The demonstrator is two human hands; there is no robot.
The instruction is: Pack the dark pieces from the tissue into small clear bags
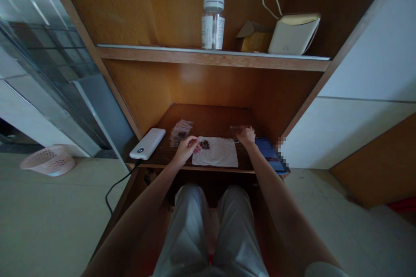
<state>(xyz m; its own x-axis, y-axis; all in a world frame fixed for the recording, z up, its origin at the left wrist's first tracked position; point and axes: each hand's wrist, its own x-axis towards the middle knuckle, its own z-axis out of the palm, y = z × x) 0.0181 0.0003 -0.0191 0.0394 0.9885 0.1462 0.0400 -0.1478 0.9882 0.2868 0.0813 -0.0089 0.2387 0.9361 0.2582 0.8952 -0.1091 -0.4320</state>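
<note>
My left hand (187,148) is at the left edge of a white paper or cloth sheet (221,153), its fingers curled in. Whatever they may hold is too small to make out. Right beside those fingers, a little heap of small dark brown pieces (204,144) lies on the sheet. Beyond the sheet's right corner, my right hand (246,136) has its fingers closed on a clear plastic bag (236,130). Several clear zip bags (180,132) lie fanned out behind my left hand, some with dark contents.
A white power bank (147,143) with a black cable (118,184) lies at the desk's left edge. A blue-screened device (270,156) is on the right. The shelf above bears a clear bottle (213,24), a cardboard box (256,39) and a cream strapped case (292,34).
</note>
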